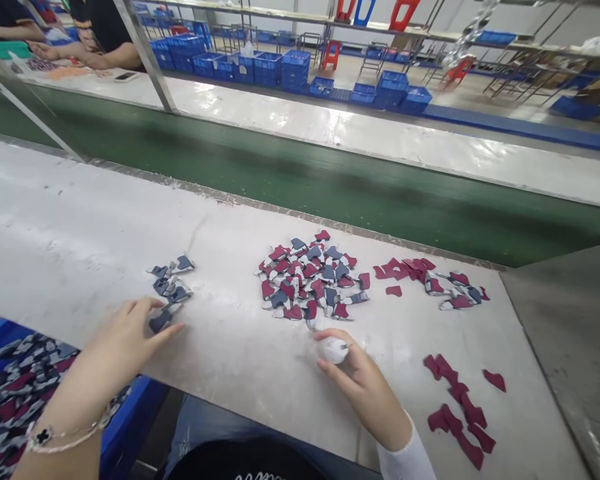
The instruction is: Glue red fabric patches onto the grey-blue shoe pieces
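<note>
My left hand [135, 330] reaches over the table at the left, fingers apart, its fingertips beside a small group of dark blue-grey pieces [165, 288]. Between thumb and fingers of my right hand [357, 380] is a small whitish bottle [334, 350] with a dark tip, held just in front of the central pile. That pile [310, 277] mixes maroon and blue-grey pieces with pale parts. Flat maroon pieces [405, 268] lie to its right, beside a smaller mixed group [457, 291]. More maroon pieces [463, 400] are scattered at the near right.
A blue crate [113, 440] full of similar pieces stands below the table's edge at the near left. A green conveyor belt [280, 173] runs behind the table [55, 247]. A metal panel [570, 320] bounds the right side. People's arms [97, 60] show at the far left.
</note>
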`<state>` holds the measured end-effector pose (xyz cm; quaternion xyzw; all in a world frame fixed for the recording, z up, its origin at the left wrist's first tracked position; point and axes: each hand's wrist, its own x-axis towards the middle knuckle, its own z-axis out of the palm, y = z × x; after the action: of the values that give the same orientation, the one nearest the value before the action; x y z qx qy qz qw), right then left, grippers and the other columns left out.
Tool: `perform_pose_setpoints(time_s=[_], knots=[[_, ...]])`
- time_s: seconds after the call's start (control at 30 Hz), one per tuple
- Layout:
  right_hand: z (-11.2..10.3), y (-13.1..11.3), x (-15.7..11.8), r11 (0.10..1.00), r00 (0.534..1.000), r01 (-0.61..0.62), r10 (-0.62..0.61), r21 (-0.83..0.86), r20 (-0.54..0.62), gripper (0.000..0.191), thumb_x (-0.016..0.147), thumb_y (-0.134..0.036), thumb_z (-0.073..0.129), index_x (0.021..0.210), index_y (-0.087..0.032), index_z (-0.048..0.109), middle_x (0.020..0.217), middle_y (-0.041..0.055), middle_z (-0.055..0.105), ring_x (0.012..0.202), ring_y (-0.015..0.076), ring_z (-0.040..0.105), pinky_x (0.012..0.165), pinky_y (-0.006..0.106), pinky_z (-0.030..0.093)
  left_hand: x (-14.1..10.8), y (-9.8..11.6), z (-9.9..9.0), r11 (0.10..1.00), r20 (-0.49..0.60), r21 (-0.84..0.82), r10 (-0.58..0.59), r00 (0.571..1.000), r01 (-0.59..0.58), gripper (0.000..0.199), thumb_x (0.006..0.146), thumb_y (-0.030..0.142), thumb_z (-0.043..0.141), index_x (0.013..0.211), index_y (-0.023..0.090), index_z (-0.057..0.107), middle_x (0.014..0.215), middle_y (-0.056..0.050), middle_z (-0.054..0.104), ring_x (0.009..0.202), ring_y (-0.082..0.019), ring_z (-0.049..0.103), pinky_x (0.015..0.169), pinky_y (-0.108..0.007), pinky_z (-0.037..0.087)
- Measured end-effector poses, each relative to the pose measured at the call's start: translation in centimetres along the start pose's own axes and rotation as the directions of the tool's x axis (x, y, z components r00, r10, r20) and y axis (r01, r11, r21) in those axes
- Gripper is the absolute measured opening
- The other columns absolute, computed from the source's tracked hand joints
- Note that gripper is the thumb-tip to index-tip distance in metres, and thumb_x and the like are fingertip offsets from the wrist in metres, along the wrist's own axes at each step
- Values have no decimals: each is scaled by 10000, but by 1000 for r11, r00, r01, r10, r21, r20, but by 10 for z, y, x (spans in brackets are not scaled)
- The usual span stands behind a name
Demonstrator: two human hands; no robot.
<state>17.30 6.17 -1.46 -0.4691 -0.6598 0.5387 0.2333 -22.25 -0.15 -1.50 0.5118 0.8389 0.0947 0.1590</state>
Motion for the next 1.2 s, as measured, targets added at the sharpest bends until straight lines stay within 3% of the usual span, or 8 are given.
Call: perform_pose_setpoints(time_s=[0.17,0.3,0.47,0.6,0.73,0.9,1.1,1.2], knots=[[-18,-7,-20,970,988,-153,153,188,15,407,992,-497,502,1329,-323,353,951,19,655,896,226,611,823,359,491,-20,6,31,992,-5,-114,62,998,-62,478,894,542,489,1151,148,574,1101,-148,621,833,-269,634,778,-423,544],[-37,-5,-39,958,981,-153,176,241,-80,364,898,-484,665,1191,-324,520,917,2,660,813,191,581,761,291,473,-30,44,34,909,96,-396,185,978,-133,388,881,533,583,1086,207,624,1114,-97,648,881,-245,648,778,-376,558],[-56,12,-53,909,999,26,-15,416,-30,393,739,-430,822,1077,-275,694,892,47,677,710,197,627,566,258,486,-41,99,42,441,364,-881,400,841,171,389,891,393,674,1255,282,591,1063,-60,721,949,-216,713,813,-313,590],[-58,15,-58,835,997,61,-79,547,10,464,628,-462,888,1011,-289,692,751,39,693,536,190,609,445,268,458,-48,141,64,58,366,-899,644,671,435,231,866,300,728,1095,288,704,1177,-29,692,1125,-244,680,850,-279,598],[-58,4,-59,806,991,116,-130,580,-17,428,636,-394,899,975,-262,672,748,33,682,520,166,586,427,250,424,-59,162,87,-100,337,-805,734,589,585,131,867,275,734,998,284,729,1018,32,752,1141,-193,675,974,-244,546],[-57,-2,-57,822,975,222,-185,525,-123,375,708,-357,858,948,-256,589,777,-6,629,608,135,531,517,245,394,-71,169,93,4,474,-758,690,547,652,200,964,314,596,1155,297,655,1343,-14,635,1093,-218,700,816,-228,610],[-46,-4,-49,864,972,229,-183,449,-145,375,743,-329,823,916,-266,496,718,-41,511,589,133,435,527,259,357,-78,177,91,236,505,-859,536,676,455,408,919,255,669,1289,284,502,1411,-79,560,1088,-191,679,935,-300,584],[-43,-12,-46,871,983,183,-177,456,-57,318,775,-357,792,979,-263,567,730,-31,536,588,133,470,516,250,404,-83,177,91,276,486,-872,578,655,404,585,778,137,797,1245,279,474,1469,-85,487,1157,-226,648,923,-282,577]])
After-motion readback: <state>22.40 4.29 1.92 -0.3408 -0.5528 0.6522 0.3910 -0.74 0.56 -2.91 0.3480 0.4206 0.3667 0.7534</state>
